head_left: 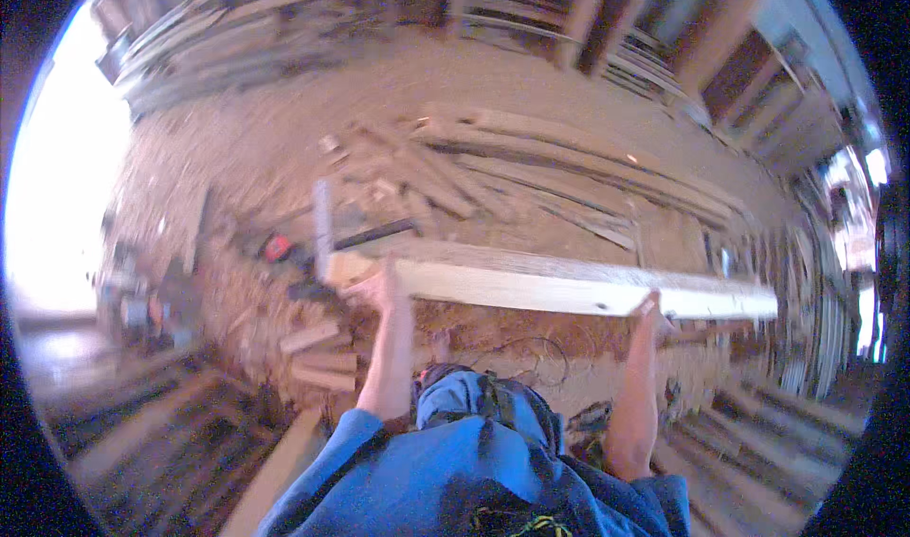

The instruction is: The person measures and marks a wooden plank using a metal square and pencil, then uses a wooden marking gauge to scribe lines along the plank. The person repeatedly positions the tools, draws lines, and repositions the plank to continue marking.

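Note:
A long, pale squared wooden beam [512, 283] lies crosswise in front of me, its left end beside a light, straight strip [323, 217] that looks like a metal ruler or square. Close to that end, my left hand [379, 289] grips the beam, with its fingers blurred. Farther along, my right hand [648, 308] holds the near edge, thumb on the side face and the other fingers mostly hidden. Left of the strip sits a small red and black object [277, 247], too smeared to name.
Offcuts [324, 359] lie near my left forearm, and a thin cable [540, 343] loops between my arms. Beyond the beam, rough timbers [578, 172] are strewn over a sawdust-covered floor [256, 120]. Stacked boards [209, 49] stand at the far left; more timber flanks me on both sides.

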`<act>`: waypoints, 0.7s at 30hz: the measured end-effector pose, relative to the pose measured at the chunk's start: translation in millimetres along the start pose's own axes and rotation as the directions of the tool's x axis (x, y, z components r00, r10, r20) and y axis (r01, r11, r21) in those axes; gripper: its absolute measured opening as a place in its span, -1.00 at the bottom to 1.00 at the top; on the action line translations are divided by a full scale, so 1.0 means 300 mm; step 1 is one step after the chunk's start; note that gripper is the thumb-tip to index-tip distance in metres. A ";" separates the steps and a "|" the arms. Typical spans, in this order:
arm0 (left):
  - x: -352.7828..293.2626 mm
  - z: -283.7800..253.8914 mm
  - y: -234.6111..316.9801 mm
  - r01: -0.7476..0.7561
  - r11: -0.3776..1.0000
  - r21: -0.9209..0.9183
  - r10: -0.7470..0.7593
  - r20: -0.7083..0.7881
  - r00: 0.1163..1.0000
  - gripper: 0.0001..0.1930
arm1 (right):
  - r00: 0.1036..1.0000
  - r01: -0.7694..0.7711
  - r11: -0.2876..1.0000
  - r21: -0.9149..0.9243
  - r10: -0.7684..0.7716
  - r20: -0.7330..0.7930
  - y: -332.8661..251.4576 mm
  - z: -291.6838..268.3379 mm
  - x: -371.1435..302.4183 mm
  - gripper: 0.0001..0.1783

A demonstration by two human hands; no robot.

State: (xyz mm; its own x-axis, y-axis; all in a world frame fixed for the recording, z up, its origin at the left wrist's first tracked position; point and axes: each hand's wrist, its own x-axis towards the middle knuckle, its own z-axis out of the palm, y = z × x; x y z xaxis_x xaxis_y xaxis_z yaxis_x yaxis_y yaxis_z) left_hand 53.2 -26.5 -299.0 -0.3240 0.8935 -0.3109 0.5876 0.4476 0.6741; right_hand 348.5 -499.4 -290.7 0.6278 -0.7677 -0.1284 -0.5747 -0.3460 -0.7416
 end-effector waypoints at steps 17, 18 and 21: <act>-1.195 0.132 -0.192 -0.597 0.719 -0.355 0.680 0.538 0.499 0.35 | 0.879 -0.254 0.746 0.616 -0.089 0.469 0.039 -0.314 0.051 0.12; -1.276 0.135 -0.199 -0.601 0.712 -0.363 0.676 0.586 0.447 0.34 | 0.887 -0.209 0.735 0.645 -0.134 0.441 0.037 -0.335 0.069 0.00; -1.400 0.150 -0.196 -0.615 0.699 -0.363 0.640 0.702 0.313 0.31 | 0.916 -0.184 0.695 0.695 -0.134 0.377 0.020 -0.364 0.045 -0.33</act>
State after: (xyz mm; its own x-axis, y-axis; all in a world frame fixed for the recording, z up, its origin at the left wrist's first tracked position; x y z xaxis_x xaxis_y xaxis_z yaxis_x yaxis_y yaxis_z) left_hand 188.2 -426.4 -238.4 0.7953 0.5907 -0.1364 0.3410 -0.2498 0.9063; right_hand 296.2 -570.7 -225.1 0.8506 -0.4534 -0.2663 -0.1499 0.2763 -0.9493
